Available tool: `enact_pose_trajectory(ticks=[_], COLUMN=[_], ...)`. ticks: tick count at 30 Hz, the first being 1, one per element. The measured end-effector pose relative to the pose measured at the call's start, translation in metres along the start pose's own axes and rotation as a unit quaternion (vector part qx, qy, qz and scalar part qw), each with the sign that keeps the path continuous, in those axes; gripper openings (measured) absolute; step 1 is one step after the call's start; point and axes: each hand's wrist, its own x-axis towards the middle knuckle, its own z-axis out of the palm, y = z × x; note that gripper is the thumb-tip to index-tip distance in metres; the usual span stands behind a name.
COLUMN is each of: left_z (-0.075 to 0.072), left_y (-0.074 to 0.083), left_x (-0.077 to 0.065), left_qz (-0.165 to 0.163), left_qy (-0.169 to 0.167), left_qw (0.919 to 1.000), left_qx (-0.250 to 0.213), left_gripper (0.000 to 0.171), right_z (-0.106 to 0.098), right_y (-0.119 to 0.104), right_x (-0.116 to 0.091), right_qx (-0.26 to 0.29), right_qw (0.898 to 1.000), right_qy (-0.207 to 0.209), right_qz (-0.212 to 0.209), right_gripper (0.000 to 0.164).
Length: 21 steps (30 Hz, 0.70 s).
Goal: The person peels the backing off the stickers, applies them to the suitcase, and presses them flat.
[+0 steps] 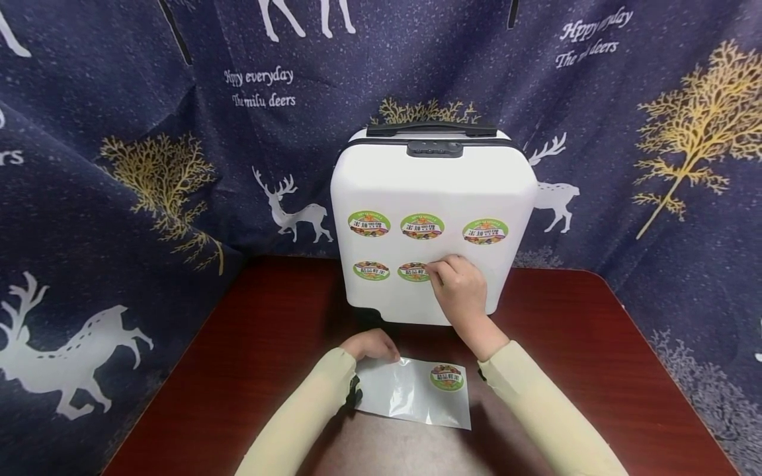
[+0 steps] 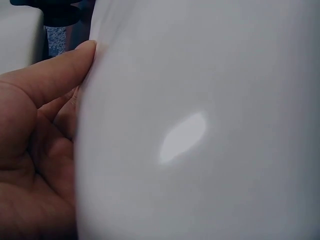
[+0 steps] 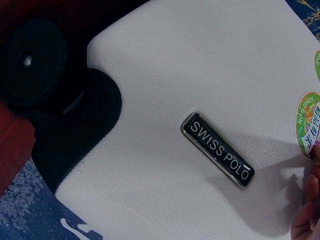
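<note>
A white hard-shell suitcase (image 1: pixel 381 178) stands upright on the table, with oval fruit stickers in two rows on its front. My right hand (image 1: pixel 461 287) is at the lower row, thumb and forefinger pinching the right edge of an oval sticker (image 1: pixel 411 272) that lies against the shell. The right wrist view catches only the fingers (image 3: pixel 311 192) at the edge of a sticker (image 3: pixel 306 122). Below the suitcase, my left hand (image 1: pixel 374 344) holds the far left edge of a glossy white sticker sheet (image 1: pixel 381 383), thumb on top (image 2: pixel 70 67). One oval sticker (image 1: pixel 446 377) remains on the sheet.
A dark red table (image 1: pixel 268 344) carries the suitcase. Its black handle (image 1: pixel 431 129) is on top, and a black wheel (image 3: pixel 35 60) shows in the right wrist view beside a SWISS POLO badge (image 3: pixel 217 150). A blue deer-print cloth (image 1: pixel 196 119) hangs behind.
</note>
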Motion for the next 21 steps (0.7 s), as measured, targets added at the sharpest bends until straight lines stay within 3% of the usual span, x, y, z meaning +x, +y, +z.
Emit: enact_pose_trajectory(ticks=[12, 21], left_z=[0.000, -0.003], left_y=[0.000, 0.000], left_x=[-0.001, 0.000], left_qz=[0.004, 0.014], left_qy=[-0.002, -0.007], left_qw=[0.9999, 0.9998], left_qx=[0.010, 0.014], left_gripper=[0.016, 0.017], right_z=[-0.005, -0.024], right_y=[0.004, 0.004], right_x=[-0.003, -0.011], right_qx=[0.006, 0.053], right_qw=[1.000, 0.996], right_qy=[-0.003, -0.066], right_qz=[-0.001, 0.041], right_gripper=[0.007, 0.009])
